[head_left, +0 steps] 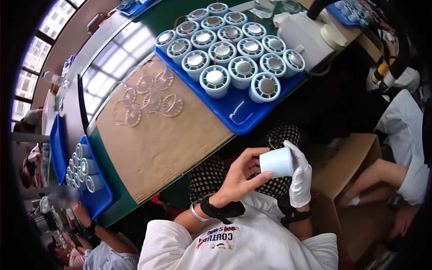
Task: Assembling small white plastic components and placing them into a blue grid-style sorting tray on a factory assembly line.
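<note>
Head view: a pale blue cylindrical fan housing (276, 162) is held over the lap, below the near edge of the blue tray (234, 110). The left hand (240, 173), bare, is curled round the housing's left end, thumb and fingers pinching it. The right hand (300, 173), in a white glove, is pressed against the housing's right side, fingers together. On the tray, rows of matching fan housings (229, 49) are stood upright. Left of the tray, clear plastic grilles (148, 96) are laid on brown cardboard (157, 144).
</note>
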A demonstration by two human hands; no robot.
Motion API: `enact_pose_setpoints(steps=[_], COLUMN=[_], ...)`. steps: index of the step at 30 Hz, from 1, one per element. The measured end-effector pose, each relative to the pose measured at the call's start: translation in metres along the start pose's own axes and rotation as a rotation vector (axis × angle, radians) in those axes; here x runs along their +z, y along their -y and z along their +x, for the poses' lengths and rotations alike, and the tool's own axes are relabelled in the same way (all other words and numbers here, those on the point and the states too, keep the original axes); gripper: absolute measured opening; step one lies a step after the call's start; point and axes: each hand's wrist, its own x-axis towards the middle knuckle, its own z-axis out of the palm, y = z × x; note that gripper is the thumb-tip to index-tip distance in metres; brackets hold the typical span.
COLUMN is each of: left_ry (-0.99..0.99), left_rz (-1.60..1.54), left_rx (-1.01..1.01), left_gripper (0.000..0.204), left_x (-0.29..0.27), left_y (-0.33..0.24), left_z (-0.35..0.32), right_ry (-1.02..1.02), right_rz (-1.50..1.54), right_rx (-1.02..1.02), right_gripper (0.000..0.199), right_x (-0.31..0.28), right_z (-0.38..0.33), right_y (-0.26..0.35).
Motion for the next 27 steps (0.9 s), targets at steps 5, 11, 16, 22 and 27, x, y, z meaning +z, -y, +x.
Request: enact_pose_setpoints(steps=[5, 11, 16, 22, 27], left_ry=[0.024, 0.076, 0.092, 0.218, 0.192], left_rz=[0.022, -0.003, -0.130, -0.332, -0.492], left_rx=[0.008, 0.032, -0.103, -0.144, -0.122], left_gripper=[0.048, 0.045, 0.046, 0.057, 0.071], left_x=[0.013, 0.022, 0.015, 0.015, -0.003], left_y=[0.014, 0.023, 0.031, 0.017, 0.000], left_z=[0.002, -0.007, -0.005, 0.001, 0.002], right_ry=[-0.057, -0.098, -0.121, 0.204, 0.194], right_rz=[-0.101, -0.088, -0.083, -0.227, -0.399], right_rx=[-0.097, -0.105, -0.158, -0.299, -0.457], right_gripper=[0.079, 0.078, 0.072, 0.050, 0.037], right_x=[-0.014, -0.025, -0.028, -0.037, -0.047], right_z=[-0.008, -0.023, -0.020, 0.006, 0.060], right_y=[-0.006, -0.009, -0.009, 0.015, 0.065])
